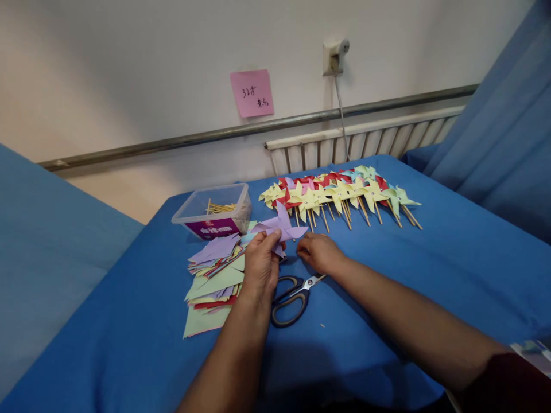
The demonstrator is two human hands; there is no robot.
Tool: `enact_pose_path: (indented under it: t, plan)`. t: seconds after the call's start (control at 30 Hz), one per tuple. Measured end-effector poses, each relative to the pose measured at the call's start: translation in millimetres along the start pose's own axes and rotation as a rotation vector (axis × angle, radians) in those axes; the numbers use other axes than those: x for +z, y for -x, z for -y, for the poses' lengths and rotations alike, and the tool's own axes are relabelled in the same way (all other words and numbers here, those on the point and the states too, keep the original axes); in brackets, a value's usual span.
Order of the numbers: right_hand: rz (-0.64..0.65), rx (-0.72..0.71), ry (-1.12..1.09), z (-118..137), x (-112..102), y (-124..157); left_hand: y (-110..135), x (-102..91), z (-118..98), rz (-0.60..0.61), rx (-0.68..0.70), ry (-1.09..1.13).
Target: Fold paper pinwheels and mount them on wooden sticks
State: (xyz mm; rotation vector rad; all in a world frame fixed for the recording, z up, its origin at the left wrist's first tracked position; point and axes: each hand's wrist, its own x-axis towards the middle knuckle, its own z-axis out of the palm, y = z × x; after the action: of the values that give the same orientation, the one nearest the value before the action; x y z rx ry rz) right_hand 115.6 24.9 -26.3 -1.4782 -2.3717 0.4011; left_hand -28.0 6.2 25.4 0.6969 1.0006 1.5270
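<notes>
My left hand [263, 258] pinches a purple paper pinwheel [284, 225] near its middle, its folded blades pointing up and to the right. Just right of it, my right hand [319, 252] is low over the table with fingers curled together; what they hold, if anything, is too small to make out. Below both hands lie scissors [297, 295] with dark handles, the blade tips partly under my right wrist. Stacks of coloured cut paper [215, 281] lie left of my left hand, partly hidden by it.
A clear plastic box [243, 209] with thin wooden sticks [221, 207] stands behind the paper. Finished pinwheels [340, 192] on sticks lie in rows at the back. The blue-covered table [408, 275] meets a wall with a radiator [365, 140] and a pipe [193, 136].
</notes>
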Motion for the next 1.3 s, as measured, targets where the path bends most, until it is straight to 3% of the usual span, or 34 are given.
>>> enact_pose_path:
  t: [0.27, 0.63, 1.03, 1.13, 1.2, 1.3]
  plan:
    - [0.061, 0.041, 0.029, -0.7, -1.0, -3.1, 0.3, 0.2, -0.9, -0.007, -0.005, -0.004]
    - [0.041, 0.043, 0.122, -1.0, -6.4, -3.0, 0.5, 1.0, 0.9, -0.018, -0.008, -0.025]
    - [0.024, 0.090, 0.157, -2.2, 2.6, -2.5, -1.7, -2.7, 7.4, -0.072, 0.119, -0.218]
    - [-0.081, 0.164, 0.046, -12.2, -7.6, 0.3, -1.3, -2.9, 6.5, -0.088, 0.158, -0.263]
    - [-0.266, 0.205, -0.126, -16.7, -17.6, 4.2, -0.6, -2.9, 6.5, -0.101, 0.190, -0.294]
    - [-0.540, 0.117, -0.363, -11.3, -30.2, 13.3, 1.2, -2.4, 8.7, -0.101, 0.226, -0.354]
